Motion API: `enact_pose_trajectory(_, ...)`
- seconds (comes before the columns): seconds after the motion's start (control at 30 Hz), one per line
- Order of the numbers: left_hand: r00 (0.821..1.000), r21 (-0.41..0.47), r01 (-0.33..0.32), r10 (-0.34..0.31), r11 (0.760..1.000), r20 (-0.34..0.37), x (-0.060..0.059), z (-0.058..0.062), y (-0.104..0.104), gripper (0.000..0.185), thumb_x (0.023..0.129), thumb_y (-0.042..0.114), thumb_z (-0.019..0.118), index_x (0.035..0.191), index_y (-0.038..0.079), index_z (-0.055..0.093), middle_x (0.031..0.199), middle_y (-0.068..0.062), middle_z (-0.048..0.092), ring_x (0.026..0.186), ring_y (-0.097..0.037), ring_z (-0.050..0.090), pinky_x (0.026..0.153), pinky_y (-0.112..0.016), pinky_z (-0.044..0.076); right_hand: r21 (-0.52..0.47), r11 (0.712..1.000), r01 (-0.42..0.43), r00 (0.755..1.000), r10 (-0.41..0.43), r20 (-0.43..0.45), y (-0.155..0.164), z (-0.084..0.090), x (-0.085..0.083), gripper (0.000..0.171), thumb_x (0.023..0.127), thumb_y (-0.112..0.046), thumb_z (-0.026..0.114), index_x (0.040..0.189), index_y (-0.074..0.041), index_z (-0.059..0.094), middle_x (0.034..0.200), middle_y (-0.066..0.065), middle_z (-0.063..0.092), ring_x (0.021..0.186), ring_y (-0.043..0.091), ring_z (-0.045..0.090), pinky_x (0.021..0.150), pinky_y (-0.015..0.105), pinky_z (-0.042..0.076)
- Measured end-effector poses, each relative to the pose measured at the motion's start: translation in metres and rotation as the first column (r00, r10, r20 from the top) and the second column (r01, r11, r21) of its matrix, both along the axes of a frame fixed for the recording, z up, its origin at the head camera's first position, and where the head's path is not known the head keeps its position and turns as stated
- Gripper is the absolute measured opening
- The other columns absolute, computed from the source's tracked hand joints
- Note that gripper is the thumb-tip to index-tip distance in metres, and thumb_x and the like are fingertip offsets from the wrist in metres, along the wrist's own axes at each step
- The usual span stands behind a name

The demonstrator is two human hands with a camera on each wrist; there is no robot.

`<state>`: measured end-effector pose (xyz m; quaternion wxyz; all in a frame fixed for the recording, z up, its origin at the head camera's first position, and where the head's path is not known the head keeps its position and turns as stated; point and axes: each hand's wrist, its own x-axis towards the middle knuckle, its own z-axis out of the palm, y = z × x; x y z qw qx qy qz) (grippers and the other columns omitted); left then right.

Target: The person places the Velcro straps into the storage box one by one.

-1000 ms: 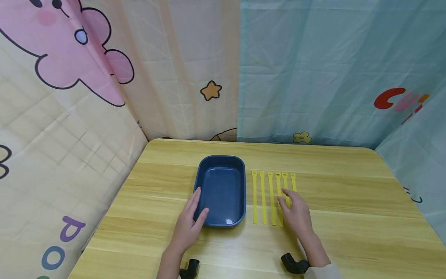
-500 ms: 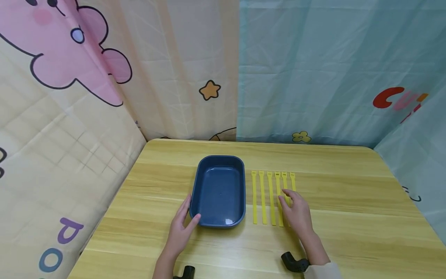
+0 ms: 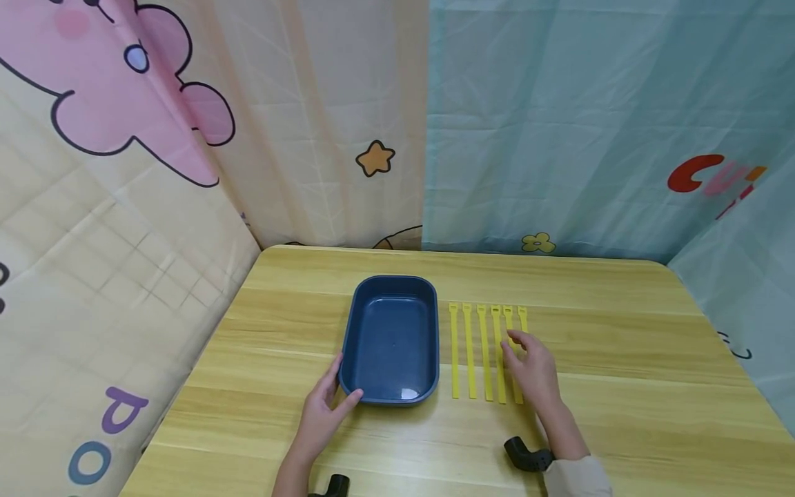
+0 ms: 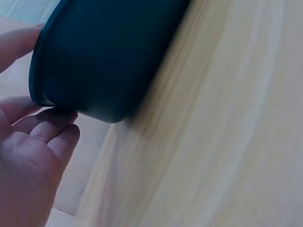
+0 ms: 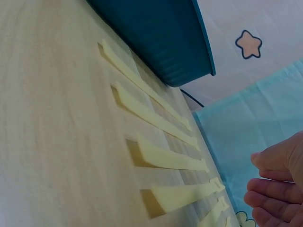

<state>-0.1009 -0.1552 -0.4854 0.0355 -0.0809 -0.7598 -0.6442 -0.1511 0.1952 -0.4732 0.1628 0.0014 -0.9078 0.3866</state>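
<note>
Pale wooden tabletop point(image 3: 621, 386), your left hand point(image 3: 323, 414) open, fingers touching dark blue rectangular plastic tray point(image 3: 391, 338), your right hand point(image 3: 534, 369) open, resting on flat yellow plastic strips point(image 3: 470, 352).

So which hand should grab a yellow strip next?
Probably the right hand: it hovers over the yellow strips, while the left hand touches the blue tray.
</note>
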Motion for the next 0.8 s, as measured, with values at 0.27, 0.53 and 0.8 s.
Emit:
enact_pose_trajectory(0.27,1.0,0.018,0.009,-0.009,1.0,0.004,0.0,-0.001,0.0,0.073,0.085,0.016,0.068,0.143,0.001,0.026,0.148,-0.019,0.02,0.133,-0.028,0.02,0.104,-0.028,0.021,0.05,0.998,-0.044,0.996,0.041,0.074,-0.004,0.011,-0.017,0.033,0.088,-0.011,0.062,0.115,0.007,0.059,0.11,0.024,0.06,0.1,0.038,0.055,0.085,0.05,0.047)
enact_pose_trajectory(0.53,1.0,-0.004,0.0,0.0,1.0,0.015,0.004,0.018,0.004,0.071,0.084,0.007,0.067,0.14,-0.007,0.026,0.145,-0.024,0.022,0.132,-0.032,0.023,0.103,-0.032,0.022,0.035,0.995,-0.09,0.986,0.084,0.146,-0.017,0.018,-0.045,0.032,0.086,-0.009,0.064,0.113,0.009,0.06,0.109,0.025,0.06,0.098,0.037,0.058,0.085,0.049,0.048)
enact_pose_trajectory(0.8,1.0,0.011,-0.003,0.003,1.0,0.02,0.002,0.009,0.001,0.072,0.084,0.009,0.067,0.141,-0.005,0.026,0.146,-0.022,0.022,0.132,-0.031,0.022,0.104,-0.033,0.022,0.027,0.994,-0.101,0.979,0.095,0.178,-0.03,0.014,-0.06,0.031,0.085,-0.008,0.064,0.112,0.009,0.06,0.106,0.023,0.062,0.096,0.034,0.058,0.084,0.047,0.049)
